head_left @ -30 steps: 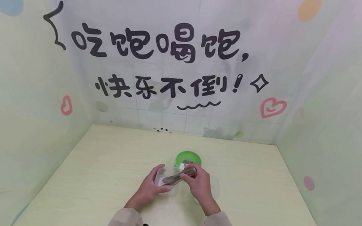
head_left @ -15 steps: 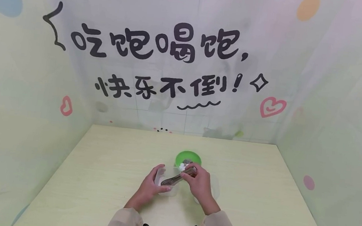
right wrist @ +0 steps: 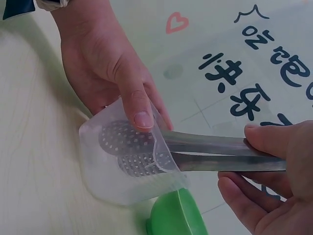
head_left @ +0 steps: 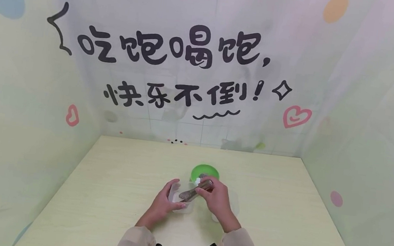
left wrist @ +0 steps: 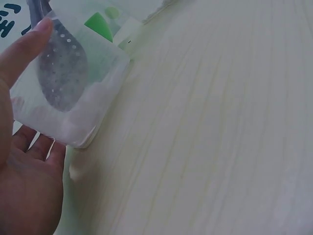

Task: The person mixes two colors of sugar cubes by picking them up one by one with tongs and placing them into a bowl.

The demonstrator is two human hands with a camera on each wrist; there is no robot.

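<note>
My left hand point(head_left: 163, 205) grips a clear plastic container point(right wrist: 95, 166) by its side, thumb over the rim, tilting it toward the right. My right hand point(head_left: 221, 202) holds metal tongs point(right wrist: 210, 144) with perforated, spoon-shaped ends. Those ends reach inside the container, a small gap showing between the arms. Something whitish point(left wrist: 90, 110) shows low in the container in the left wrist view; its kind is unclear. Just beyond the hands stands a green bowl point(head_left: 206, 170) with small white and grey pieces point(head_left: 198, 181) in it, partly hidden by the right hand.
A second clear container point(head_left: 234, 205) sits beneath and right of my right hand, mostly hidden. The pale wooden table point(head_left: 122, 171) meets a printed backdrop point(head_left: 199, 131) behind and cloth walls at both sides.
The tongs' ends dipped slightly left and down in the container, then came back a little right and up, turning as they moved. The left hand and container have stayed put.
</note>
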